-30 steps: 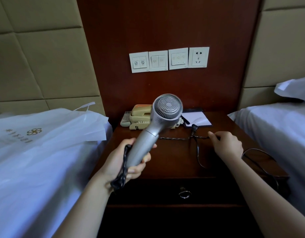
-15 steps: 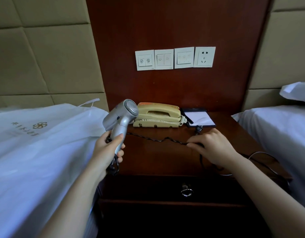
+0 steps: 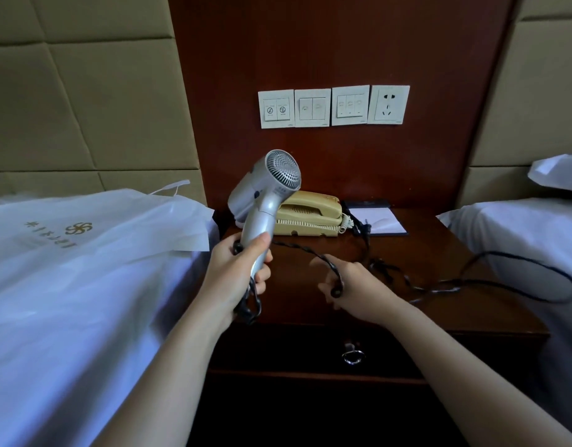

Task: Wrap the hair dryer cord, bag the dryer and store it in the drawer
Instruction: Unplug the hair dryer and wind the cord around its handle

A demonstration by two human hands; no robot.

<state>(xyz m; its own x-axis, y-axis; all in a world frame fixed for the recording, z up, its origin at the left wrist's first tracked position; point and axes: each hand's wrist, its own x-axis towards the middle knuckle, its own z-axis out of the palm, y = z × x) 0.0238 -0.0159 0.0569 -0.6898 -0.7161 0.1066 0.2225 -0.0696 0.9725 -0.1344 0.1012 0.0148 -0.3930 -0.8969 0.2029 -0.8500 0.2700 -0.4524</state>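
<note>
Here, silver dryer (image 3: 266,191) (twisted black cord (image 3: 305,251))

The left hand (image 3: 234,275) and right hand (image 3: 362,290) join bare forearms (uncovered as far as they show).

Dim room, soft even light, no hard shadows. White bag (image 3: 84,240) brightest, bluish cast. Mild sheen on hair dryer (image 3: 265,195) and nightstand top (image 3: 439,253); drawer front (image 3: 294,350) near black, dark cord (image 3: 297,250) hard to trace. Right hand (image 3: 352,288) fingertips (image 3: 318,262) motion-smeared. Wall panels (image 3: 84,108) bow at edges
</note>
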